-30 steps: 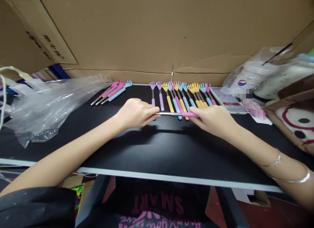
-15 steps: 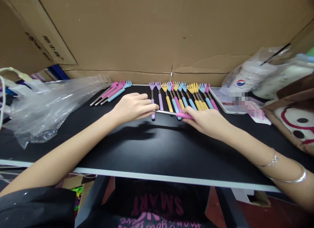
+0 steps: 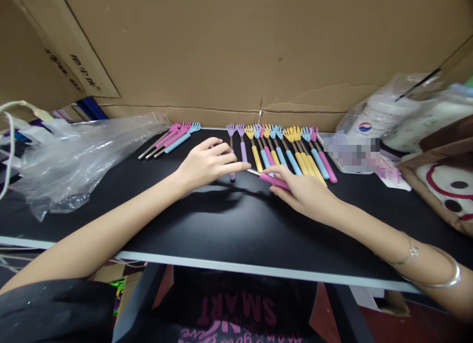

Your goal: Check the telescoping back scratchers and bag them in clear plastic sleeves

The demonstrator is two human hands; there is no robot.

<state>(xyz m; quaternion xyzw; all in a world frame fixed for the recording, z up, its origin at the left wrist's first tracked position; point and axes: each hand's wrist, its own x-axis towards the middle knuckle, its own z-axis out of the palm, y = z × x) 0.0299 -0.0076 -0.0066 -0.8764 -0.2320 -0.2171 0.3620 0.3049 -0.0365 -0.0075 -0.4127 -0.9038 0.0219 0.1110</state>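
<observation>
Right hand [image 3: 301, 185] grasping pink-handled metal rod [image 3: 274, 181], centre frame

Your right fingers close on the pink grip, which slopes down toward frame right. Your left hand [image 3: 210, 163], left of centre, sits over the rod's other end, index finger stretched out; can't tell if it's gripping, fingers hide it. Rod is above the black table [image 3: 240, 234]. Upper centre to right: row of purple, yellow, blue and pink claw-headed sticks [image 3: 292, 160]. Left of centre: two pink and one blue claw-headed sticks [image 3: 171, 137], beside a crumpled clear plastic bag [image 3: 84, 160].
</observation>
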